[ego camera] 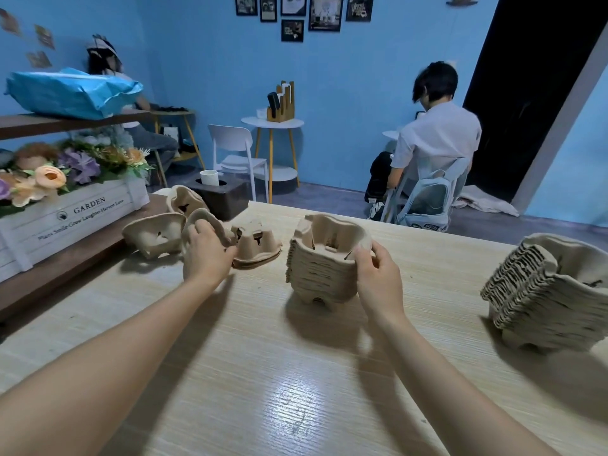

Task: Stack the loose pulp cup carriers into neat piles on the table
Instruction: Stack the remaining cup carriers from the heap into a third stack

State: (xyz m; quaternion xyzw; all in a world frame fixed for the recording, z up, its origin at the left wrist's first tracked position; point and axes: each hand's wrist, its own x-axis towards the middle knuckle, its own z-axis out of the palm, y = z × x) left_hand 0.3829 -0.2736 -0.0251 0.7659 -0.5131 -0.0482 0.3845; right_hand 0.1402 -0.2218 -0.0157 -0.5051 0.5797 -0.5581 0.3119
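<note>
A pile of nested pulp cup carriers stands mid-table; my right hand grips its right rim. My left hand is closed on a loose carrier, lifted slightly at the table's left. Around it lie other loose carriers: one on its side, one behind, and an upturned one on a thin layer. A taller, leaning pile stands at the right edge of the wooden table.
A white "GARDEN" planter box with fake flowers sits on a shelf left of the table. A dark tissue box holding a paper cup stands behind the loose carriers. Beyond the table a person sits on a chair; a white chair is nearby.
</note>
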